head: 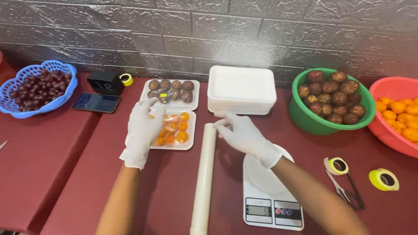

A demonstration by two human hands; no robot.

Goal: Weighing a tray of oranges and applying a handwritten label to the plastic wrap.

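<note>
Both my hands wear white gloves. My left hand (143, 130) rests with fingers spread on the left side of a white foam tray of small oranges (178, 130). My right hand (244, 134) touches the far end of a long roll of cling film (203, 178) lying lengthwise on the dark red table; its fingers pinch at the roll's tip. Behind the orange tray sits a wrapped white tray of brown round fruits (170, 92). A stack of empty white foam trays (241, 89) stands just beyond my right hand.
A white kitchen scale (270, 196) lies under my right forearm. A green basket of brown fruits (331, 102) and a red basket of oranges (398, 117) stand right; tape rolls (383, 179) and scissors (346, 191) lie near. A blue basket of dark fruits (37, 87), phone (96, 103), black box sit left.
</note>
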